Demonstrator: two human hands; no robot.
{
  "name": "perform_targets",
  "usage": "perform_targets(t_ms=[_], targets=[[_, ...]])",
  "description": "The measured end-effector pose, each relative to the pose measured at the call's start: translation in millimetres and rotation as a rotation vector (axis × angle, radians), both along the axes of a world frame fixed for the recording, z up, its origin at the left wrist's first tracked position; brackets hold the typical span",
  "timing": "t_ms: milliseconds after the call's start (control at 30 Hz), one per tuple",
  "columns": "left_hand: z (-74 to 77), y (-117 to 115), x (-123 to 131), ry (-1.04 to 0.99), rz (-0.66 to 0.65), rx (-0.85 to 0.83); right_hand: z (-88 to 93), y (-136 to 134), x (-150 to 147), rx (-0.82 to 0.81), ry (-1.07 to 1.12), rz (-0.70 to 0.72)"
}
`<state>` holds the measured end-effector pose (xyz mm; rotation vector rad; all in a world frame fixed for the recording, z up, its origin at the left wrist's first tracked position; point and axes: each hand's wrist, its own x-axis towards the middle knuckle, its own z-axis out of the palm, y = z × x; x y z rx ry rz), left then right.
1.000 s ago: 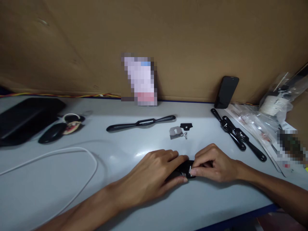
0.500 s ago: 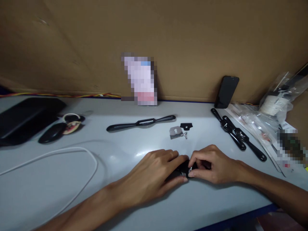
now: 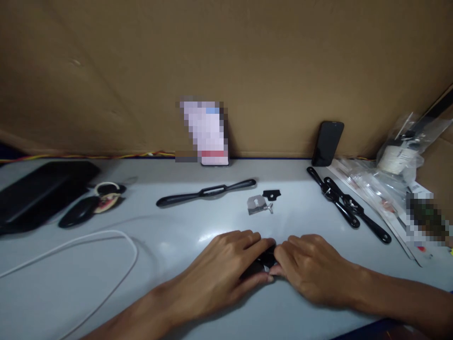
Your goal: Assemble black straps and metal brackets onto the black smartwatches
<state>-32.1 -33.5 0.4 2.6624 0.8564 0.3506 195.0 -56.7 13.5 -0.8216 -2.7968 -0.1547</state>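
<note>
Between my hands, low over the table, is a black spokeshave point(image 3: 268, 257), mostly covered by my fingers. My left hand point(image 3: 230, 264) is closed around its left side. Curled fingers and thumb of my right hand point(image 3: 314, 269) grip its right side, hiding the screw there. Beyond them lie a loose silver blade point(image 3: 255, 206), a thumbscrew point(image 3: 270, 208) and a small black plate point(image 3: 272, 194). A bare spokeshave body point(image 3: 212, 191) rests farther back, its middle slot without a blade. To the right, two assembled spokeshaves point(image 3: 340, 204) overlap.
A dark phone point(image 3: 328, 144) and a blurred lit screen point(image 3: 210, 134) lean on the cardboard wall point(image 3: 269, 71). Plastic-bagged items point(image 3: 399, 158) crowd the right. At left are a black case point(image 3: 46, 189), a mouse-like black object point(image 3: 78, 212) and a white cable point(image 3: 127, 236).
My right hand has gone from pinching the small metal screw to wrapping over the spokeshave's right side. My left hand keeps its hold. The camera view has tilted slightly upward.
</note>
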Motion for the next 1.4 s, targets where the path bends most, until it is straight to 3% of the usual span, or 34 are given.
perform_targets(t_ms=[167,367,500,633,800,933,1100,1200,1400], targets=[[0.7,-1.4,0.8,0.030,0.018,-0.014,-0.4,-0.9,-1.0,-0.075,-0.001,-0.032],[9.0,-2.6,-2.0,-0.059,-0.004,0.067,16.2,-2.2,8.8,-0.157,-0.168,-0.074],[6.5,12.2,-6.7,-0.128,0.158,0.116,22.4,-10.9,46.2,-0.224,-0.179,-0.201],[0.4,37.3,-19.2,-0.198,0.361,0.224,21.7,5.0,72.5,-0.213,-0.176,-0.323],[-10.4,57.9,-31.1,-0.115,0.550,0.319,15.4,42.4,66.3,-0.039,-0.333,-0.603],[-21.6,58.8,-26.9,0.009,0.586,0.222,13.4,57.5,60.4,0.096,-0.208,-0.638],[-24.1,53.2,-20.1,0.043,0.529,0.135,21.1,80.7,30.3,0.095,-0.054,-0.540],[-19.0,50.6,-18.8,0.055,0.516,0.126,32.3,106.8,-5.2,0.048,-0.077,-0.491],[-8.4,47.1,-17.3,0.108,0.506,0.070,51.2,163.7,-75.6,0.117,-0.178,-0.519]])
